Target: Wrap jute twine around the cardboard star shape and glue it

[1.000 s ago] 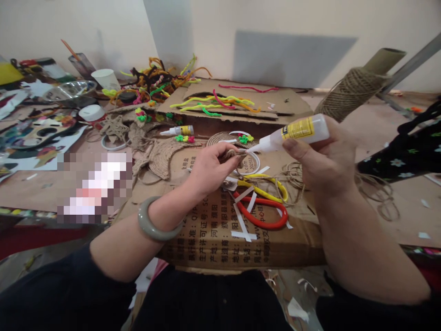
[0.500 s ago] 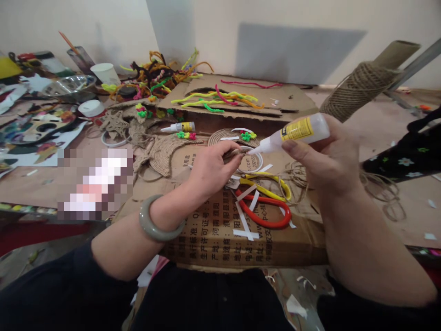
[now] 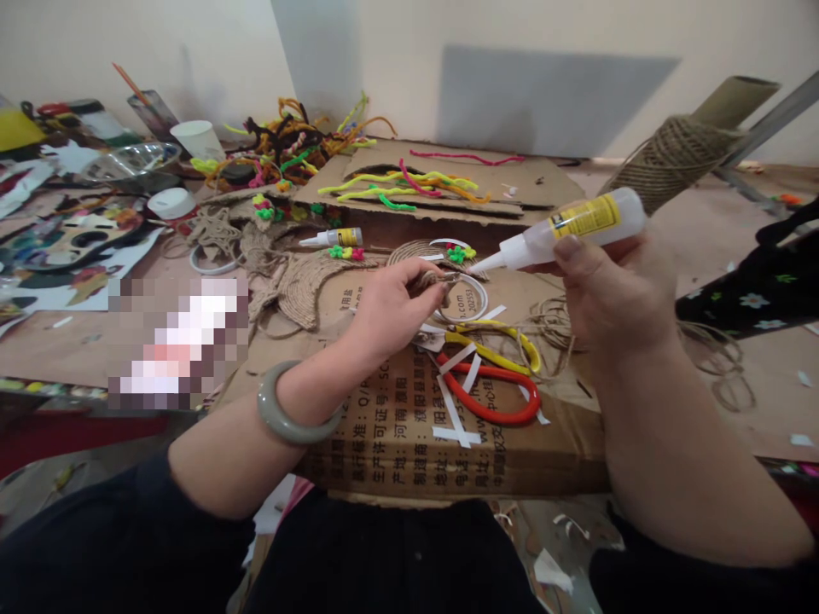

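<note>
My left hand [image 3: 397, 311] pinches a thin white ring [image 3: 485, 298] whose near-left part is wrapped in jute twine; the fingers cover some of the wrapping. My right hand [image 3: 630, 298] is closed around a glue bottle [image 3: 585, 220] with a yellow label, tilted so its white nozzle points down left. The nozzle tip hangs just above the ring, close to my left fingertips. Scissors [image 3: 505, 414] with one red and one yellow handle lie below the ring, with white paper strips across them. A twine-covered crescent [image 3: 298, 294] with small coloured flowers rests to the left.
Under the work lies a printed cardboard box [image 3: 550, 448]. A second glue bottle [image 3: 333, 237] is behind my left hand. Pipe cleaners [image 3: 409, 183] lie on cardboard at the back. A twine spool [image 3: 675, 158] stands at right; a metal bowl [image 3: 131, 162] and paper cup [image 3: 197, 141] are at left.
My right hand has lifted the glue bottle slightly up and to the right, so its nozzle is farther from the twine. My left hand stays nearly in place with the ring.
</note>
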Available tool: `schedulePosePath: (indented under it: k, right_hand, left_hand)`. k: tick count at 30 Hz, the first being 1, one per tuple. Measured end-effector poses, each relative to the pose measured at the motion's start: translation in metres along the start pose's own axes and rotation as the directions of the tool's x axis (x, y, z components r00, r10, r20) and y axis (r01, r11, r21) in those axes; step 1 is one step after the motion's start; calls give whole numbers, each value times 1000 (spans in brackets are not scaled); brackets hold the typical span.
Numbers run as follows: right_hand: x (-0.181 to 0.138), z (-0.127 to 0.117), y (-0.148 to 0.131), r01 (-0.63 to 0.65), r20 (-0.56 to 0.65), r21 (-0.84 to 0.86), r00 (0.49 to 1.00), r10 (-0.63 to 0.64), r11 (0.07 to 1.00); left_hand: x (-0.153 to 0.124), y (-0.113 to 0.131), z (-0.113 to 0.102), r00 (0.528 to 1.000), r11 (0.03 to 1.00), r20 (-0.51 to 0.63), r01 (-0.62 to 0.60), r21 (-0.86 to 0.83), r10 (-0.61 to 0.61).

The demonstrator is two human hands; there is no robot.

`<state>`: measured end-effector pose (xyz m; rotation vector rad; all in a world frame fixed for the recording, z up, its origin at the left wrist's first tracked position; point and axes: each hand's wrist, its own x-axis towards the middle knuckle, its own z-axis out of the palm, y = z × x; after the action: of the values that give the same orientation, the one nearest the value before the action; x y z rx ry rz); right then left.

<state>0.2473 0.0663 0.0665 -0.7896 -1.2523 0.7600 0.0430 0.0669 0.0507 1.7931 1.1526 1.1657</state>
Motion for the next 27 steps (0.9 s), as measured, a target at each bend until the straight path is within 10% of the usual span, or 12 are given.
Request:
schedulePosePath:
  k: [27]
  right_hand:
    - [24,-23,12,-127,-213,129,965,153,983]
  left_hand:
    - [6,-3,1,956,873,5,270,-406,-294]
